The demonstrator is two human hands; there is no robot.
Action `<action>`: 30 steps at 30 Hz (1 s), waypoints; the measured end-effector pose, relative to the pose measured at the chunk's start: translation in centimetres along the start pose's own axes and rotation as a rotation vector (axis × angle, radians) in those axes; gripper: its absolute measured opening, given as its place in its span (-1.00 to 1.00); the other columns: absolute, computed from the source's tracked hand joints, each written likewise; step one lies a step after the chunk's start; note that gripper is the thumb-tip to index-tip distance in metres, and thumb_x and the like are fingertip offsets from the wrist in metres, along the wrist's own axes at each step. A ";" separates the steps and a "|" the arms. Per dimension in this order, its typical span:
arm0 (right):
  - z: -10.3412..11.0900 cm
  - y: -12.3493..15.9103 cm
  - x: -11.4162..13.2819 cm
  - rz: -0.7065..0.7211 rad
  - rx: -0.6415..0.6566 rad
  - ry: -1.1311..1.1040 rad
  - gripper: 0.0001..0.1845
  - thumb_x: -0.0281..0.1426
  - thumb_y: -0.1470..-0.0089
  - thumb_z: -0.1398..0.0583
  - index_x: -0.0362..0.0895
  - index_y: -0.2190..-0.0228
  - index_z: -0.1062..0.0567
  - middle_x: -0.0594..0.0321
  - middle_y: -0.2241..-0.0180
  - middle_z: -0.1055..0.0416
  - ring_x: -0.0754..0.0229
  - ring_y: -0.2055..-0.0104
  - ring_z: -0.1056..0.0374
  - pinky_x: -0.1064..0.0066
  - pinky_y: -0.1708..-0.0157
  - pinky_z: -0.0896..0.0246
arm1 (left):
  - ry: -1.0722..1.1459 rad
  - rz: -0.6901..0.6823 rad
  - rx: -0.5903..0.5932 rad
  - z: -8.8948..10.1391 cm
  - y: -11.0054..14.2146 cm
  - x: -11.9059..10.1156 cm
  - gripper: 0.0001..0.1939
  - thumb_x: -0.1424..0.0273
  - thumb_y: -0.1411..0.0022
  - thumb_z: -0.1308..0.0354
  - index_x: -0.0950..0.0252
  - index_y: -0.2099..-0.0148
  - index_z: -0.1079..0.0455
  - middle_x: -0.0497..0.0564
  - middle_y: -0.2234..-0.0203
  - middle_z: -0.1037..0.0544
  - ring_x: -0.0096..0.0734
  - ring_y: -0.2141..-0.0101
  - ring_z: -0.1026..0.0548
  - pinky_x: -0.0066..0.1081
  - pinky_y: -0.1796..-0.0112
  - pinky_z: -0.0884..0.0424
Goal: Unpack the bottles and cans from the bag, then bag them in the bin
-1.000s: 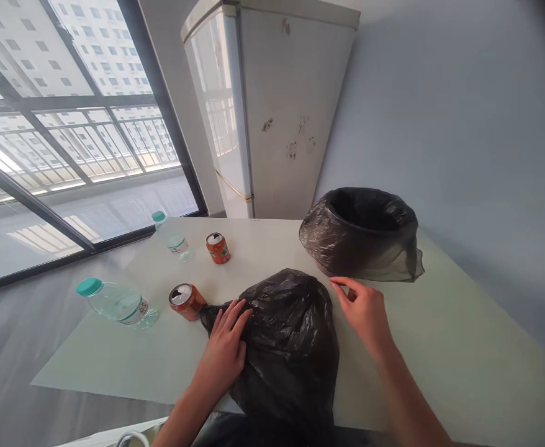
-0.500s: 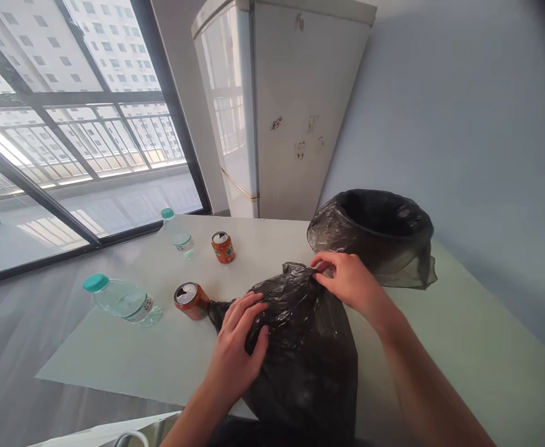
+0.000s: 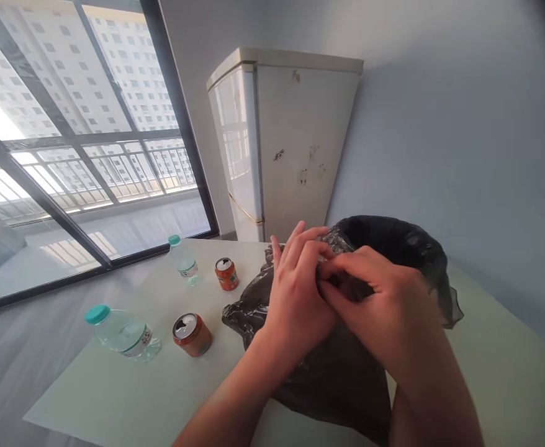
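Observation:
A black plastic bag [image 3: 342, 385] lies across the table below both my hands, its crumpled end spread out toward the left. My right hand [image 3: 384, 304] pinches the gathered upper part of the bag between thumb and forefinger. My left hand [image 3: 298, 285] is right beside it, forefinger bent against the bag at the same spot and the other fingers raised. The left thumb and the exact spot being pinched are mostly hidden behind the hands.
Left of the bag stand a near orange can [image 3: 192, 335], a far orange can [image 3: 226, 274], a near clear bottle [image 3: 123, 335] and a far clear bottle [image 3: 184, 261]. A bin lined with black plastic [image 3: 440, 273] stands behind my right hand. Beyond the table [image 3: 100, 397] is a fridge [image 3: 300, 136].
My left hand has moved right and up along the bag to meet my right hand. The bag's top is now gathered between them. The view has tilted upward slightly.

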State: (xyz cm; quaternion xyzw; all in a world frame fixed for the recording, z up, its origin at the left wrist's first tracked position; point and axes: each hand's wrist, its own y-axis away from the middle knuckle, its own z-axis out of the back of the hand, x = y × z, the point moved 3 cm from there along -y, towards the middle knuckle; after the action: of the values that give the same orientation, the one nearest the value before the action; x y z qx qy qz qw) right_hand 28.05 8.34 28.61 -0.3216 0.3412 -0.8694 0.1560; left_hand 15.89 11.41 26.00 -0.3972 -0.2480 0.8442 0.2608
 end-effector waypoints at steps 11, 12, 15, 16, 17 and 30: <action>2.1 -0.5 1.2 0.049 0.007 -0.123 -0.83 -0.54 -0.10 -0.28 -0.04 0.47 -0.53 0.24 0.28 -0.43 0.19 0.26 -0.42 0.35 0.26 -0.41 | 0.105 -0.327 -0.115 0.7 -2.1 0.3 -0.80 0.51 -0.25 -0.20 0.20 0.42 -0.34 -0.12 0.28 -0.67 -0.24 -0.02 -0.58 0.12 -0.43 0.23; 2.1 -0.5 1.3 0.053 0.014 -0.147 -0.83 -0.55 -0.10 -0.28 -0.05 0.47 -0.52 0.24 0.27 -0.42 0.19 0.25 -0.42 0.35 0.25 -0.41 | 0.102 -0.343 -0.128 1.0 -2.1 0.3 -0.77 0.50 -0.26 -0.20 0.21 0.45 -0.32 -0.12 0.29 -0.67 -0.24 -0.01 -0.58 0.11 -0.43 0.21; 2.1 -0.3 1.6 0.071 0.005 -0.208 -0.83 -0.56 -0.13 -0.26 -0.04 0.42 -0.51 0.23 0.24 -0.42 0.18 0.20 -0.42 0.34 0.20 -0.41 | 0.080 -0.315 -0.164 1.4 -2.2 0.4 -0.76 0.45 -0.31 -0.17 0.20 0.44 -0.34 -0.11 0.31 -0.67 -0.25 0.01 -0.59 0.09 -0.42 0.12; 2.1 -0.3 1.6 0.082 0.002 -0.228 -0.83 -0.56 -0.14 -0.26 -0.04 0.40 -0.51 0.23 0.22 -0.42 0.18 0.19 -0.42 0.34 0.18 -0.41 | 0.073 -0.301 -0.171 1.5 -2.2 0.4 -0.78 0.45 -0.33 -0.15 0.19 0.41 -0.36 -0.11 0.32 -0.67 -0.26 0.02 -0.59 0.08 -0.42 0.10; 2.1 -0.3 1.6 0.091 0.009 -0.244 -0.84 -0.55 -0.14 -0.27 -0.03 0.38 -0.51 0.23 0.21 -0.41 0.17 0.18 -0.41 0.34 0.18 -0.41 | 0.067 -0.293 -0.170 1.5 -2.2 0.4 -0.79 0.45 -0.35 -0.13 0.19 0.38 -0.39 -0.11 0.32 -0.66 -0.27 0.02 -0.59 0.08 -0.41 0.09; 1.1 -0.9 0.2 0.331 0.073 0.079 -0.69 -0.33 -0.24 -0.31 -0.10 0.39 -0.28 0.27 0.40 -0.30 0.20 0.32 -0.27 0.33 0.28 -0.23 | 0.047 -0.325 -0.184 1.3 -1.8 0.6 -0.68 0.21 -0.51 0.01 0.17 0.26 -0.47 -0.04 0.27 -0.67 -0.22 0.02 -0.57 0.09 -0.42 0.11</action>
State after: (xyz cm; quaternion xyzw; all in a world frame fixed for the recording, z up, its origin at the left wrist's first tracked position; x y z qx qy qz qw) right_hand 28.61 8.34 29.91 -0.2207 0.3634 -0.8556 0.2953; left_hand 14.98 12.91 27.50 -0.3936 -0.3788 0.7553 0.3621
